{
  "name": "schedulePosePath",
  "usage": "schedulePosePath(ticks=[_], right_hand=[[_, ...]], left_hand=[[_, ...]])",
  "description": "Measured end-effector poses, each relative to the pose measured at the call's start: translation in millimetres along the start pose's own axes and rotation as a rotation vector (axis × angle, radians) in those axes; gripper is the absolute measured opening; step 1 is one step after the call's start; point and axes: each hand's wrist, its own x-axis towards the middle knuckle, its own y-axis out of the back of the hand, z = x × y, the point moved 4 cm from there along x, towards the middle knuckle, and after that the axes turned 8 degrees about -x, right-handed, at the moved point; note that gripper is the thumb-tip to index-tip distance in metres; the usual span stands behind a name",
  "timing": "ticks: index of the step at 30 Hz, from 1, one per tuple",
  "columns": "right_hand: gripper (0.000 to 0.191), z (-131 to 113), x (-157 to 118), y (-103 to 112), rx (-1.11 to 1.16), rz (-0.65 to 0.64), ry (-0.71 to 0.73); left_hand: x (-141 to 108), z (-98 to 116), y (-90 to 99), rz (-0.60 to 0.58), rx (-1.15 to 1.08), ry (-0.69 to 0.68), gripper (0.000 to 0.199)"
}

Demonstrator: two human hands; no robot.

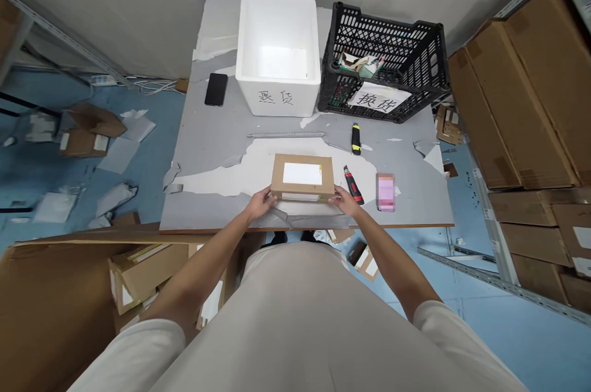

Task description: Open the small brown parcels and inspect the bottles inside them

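Observation:
A small cardboard box (279,176) with a white label on top lies at the front middle of the table (203,133). My left hand (261,203) grips its left front corner, and my right hand (344,200) grips its right front corner. Just right of the box lies a red and black cutter (353,185). Behind that is a yellow and black cutter (356,139). A phone with a pink screen (385,192) rests to the right of the red cutter.
A white foam bin (279,96) and a black crate (388,81) holding small items stand at the back. A dark phone (216,90) lies back left. A large carton (55,300) of boxes is at the lower left, and stacked cartons (521,103) fill the right.

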Motion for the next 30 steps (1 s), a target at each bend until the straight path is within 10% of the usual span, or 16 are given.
schedulePosePath(ticks=[14, 20, 26, 30], right_hand=[[0.059, -19, 35, 25, -0.232, 0.017, -0.160], [0.046, 16, 26, 59, -0.587, 0.341, -0.392], [0.053, 34, 25, 70, -0.740, 0.203, -0.523], [0.056, -23, 31, 81, -0.709, 0.321, -0.229]], left_hand=[[10, 54, 7.6, 0.285, 0.086, 0.119, 0.055], [7, 49, 0.8, 0.363, 0.047, 0.129, 0.056], [-5, 57, -6.9, 0.594, 0.226, -0.151, 0.057], [-15, 71, -22.2, 0.445, 0.514, -0.461, 0.041]])
